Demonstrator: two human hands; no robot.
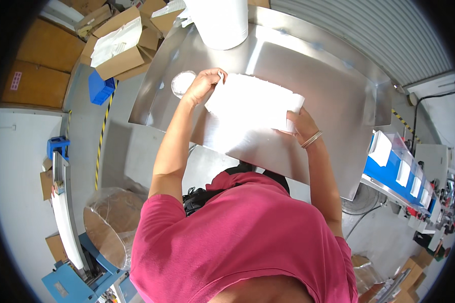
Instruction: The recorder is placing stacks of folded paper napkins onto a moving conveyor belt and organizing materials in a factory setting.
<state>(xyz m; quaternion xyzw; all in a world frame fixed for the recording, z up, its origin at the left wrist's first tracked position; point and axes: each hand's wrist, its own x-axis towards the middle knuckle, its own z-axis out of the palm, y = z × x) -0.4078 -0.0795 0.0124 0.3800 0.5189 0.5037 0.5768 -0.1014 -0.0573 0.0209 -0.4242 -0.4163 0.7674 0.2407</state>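
White sheeting (253, 103) is extending over the near middle of the table (333, 131), and glare is hiding whether it is touching. Your left hand (206, 83) is pinching its far left corner, the fingers holding it narrowly. Your right hand (302, 123) is gripping the right end, the thumb lying on top and fingers passing underneath. On the table's left part a round white item (183, 83) is lying, and toward the table's far left edge a white tub (218, 25) is standing. Beyond the table's far left corner a carton (114, 67) is holding white paper (119, 43), while a blue crate (101, 88) is sitting off the table's left side; right of the table, white packets (380, 149) are resting on a blue belt (392, 172).
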